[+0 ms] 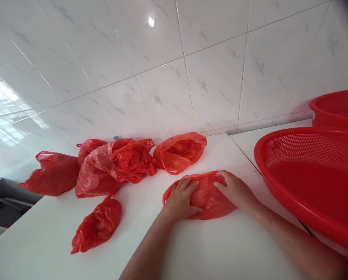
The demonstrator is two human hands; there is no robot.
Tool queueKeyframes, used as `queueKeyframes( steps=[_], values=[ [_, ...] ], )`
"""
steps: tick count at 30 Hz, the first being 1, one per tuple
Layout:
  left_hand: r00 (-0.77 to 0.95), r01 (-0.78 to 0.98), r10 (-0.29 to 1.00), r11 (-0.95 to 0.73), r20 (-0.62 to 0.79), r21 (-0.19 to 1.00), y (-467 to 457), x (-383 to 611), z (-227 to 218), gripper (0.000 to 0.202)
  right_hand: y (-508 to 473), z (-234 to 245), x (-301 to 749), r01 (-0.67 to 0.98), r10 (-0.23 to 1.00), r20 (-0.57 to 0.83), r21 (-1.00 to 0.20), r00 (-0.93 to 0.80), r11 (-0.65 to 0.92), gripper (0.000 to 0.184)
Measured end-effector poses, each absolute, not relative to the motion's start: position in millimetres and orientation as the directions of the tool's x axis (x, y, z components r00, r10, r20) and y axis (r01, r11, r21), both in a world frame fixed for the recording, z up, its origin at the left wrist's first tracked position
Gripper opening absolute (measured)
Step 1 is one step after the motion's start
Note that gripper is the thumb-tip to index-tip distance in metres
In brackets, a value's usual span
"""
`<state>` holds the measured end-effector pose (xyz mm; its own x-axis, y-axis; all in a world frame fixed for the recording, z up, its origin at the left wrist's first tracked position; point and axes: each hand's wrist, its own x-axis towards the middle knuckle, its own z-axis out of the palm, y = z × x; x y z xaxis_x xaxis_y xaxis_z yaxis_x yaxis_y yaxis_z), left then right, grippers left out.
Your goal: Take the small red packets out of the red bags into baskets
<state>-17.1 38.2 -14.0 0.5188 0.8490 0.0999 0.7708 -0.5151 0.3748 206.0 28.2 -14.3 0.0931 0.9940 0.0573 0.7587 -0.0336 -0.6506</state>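
A thin red plastic bag (207,194) lies flattened and crinkled on the white table. Resting on its left part is my left hand (180,200), palm down with fingers spread. My right hand (235,190) touches the upper right part of the same bag, thumb and fingers apart. Behind the hands, close to the wall, lies another loose red bag (180,151) with its mouth gaping. What the bag under my hands contains, if anything, cannot be made out.
A bundle of red bags (104,167) lies at the left, beside a fuller bag (56,173). One small crumpled bag (100,225) is nearer me. A large red perforated basket (308,147) stands at the right, with a second red basin (337,105) behind. A tiled wall (162,89) bounds the back.
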Motion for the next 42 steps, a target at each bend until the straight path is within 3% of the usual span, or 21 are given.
queueKeyframes(
  steps=[7,12,17,23,29,31,34,36,42],
  values=[
    [0.592,0.638,0.758,-0.648,0.272,0.416,26,-7,3,0.056,27,-12,204,0.758,0.995,0.049,-0.652,0.088,-0.035,0.037],
    [0.77,0.504,0.629,-0.703,0.109,0.502,19,1,6,0.049,27,-12,202,0.789,0.994,0.046,-0.613,0.097,-0.049,0.047],
    [0.806,0.509,0.59,-0.653,-0.044,0.56,21,-3,6,0.043,29,-15,203,0.824,0.992,0.042,-0.561,0.121,-0.077,0.051],
    [0.719,0.522,0.693,-0.59,0.055,0.616,18,-1,6,0.019,29,-16,204,0.837,0.992,0.025,-0.541,0.121,-0.089,0.047],
    [0.486,0.624,0.849,-0.502,0.205,0.598,23,0,4,0.015,27,-13,203,0.84,0.993,0.026,-0.537,0.112,-0.08,0.048],
    [0.466,0.695,0.863,-0.494,0.197,0.523,27,-2,0,0.024,27,-12,203,0.838,0.993,0.021,-0.539,0.118,-0.088,0.049],
    [0.445,0.794,0.889,-0.446,0.105,0.413,31,-5,-9,0.062,28,-12,202,0.834,0.991,0.012,-0.542,0.13,-0.102,0.054],
    [0.431,0.832,0.902,-0.411,0.031,0.372,33,-6,-13,0.078,28,-12,202,0.835,0.992,0.005,-0.541,0.128,-0.105,0.057],
    [0.424,0.854,0.905,-0.393,-0.018,0.34,33,-9,-15,0.083,26,-12,201,0.843,0.993,0.0,-0.528,0.117,-0.099,0.057]
  ],
)
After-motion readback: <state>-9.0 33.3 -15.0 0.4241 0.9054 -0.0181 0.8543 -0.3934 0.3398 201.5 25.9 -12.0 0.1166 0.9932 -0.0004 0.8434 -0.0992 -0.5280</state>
